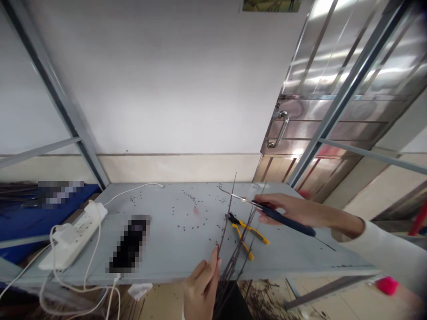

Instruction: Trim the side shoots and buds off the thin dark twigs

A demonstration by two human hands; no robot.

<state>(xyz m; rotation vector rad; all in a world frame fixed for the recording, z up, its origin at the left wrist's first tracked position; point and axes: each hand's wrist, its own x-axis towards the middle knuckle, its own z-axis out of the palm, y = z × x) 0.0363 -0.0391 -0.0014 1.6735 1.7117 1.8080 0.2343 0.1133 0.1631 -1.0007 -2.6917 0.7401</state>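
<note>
My left hand (202, 284) pinches a thin dark twig (230, 202) that rises upward from the fingertips. In my right hand (293, 211) is a slim-nosed metal hand tool (278, 219) with dark blue handles. Its silver jaws reach left and cross the upper part of the twig; whether they touch it I cannot tell. Beside my left hand a bundle of similar twigs (230, 273) leans up over the table's front edge, its lower end out of view. Behind these twigs lie cutting pliers (245, 226) with yellow and black handles.
Small dark bits (191, 198) are scattered over the grey table (160, 249). To the left are a blurred phone (130, 244), a white power strip (75, 238) with cables, and a blue surface (20, 226). Metal posts (350, 89) flank the table; more twigs (267, 302) litter the floor.
</note>
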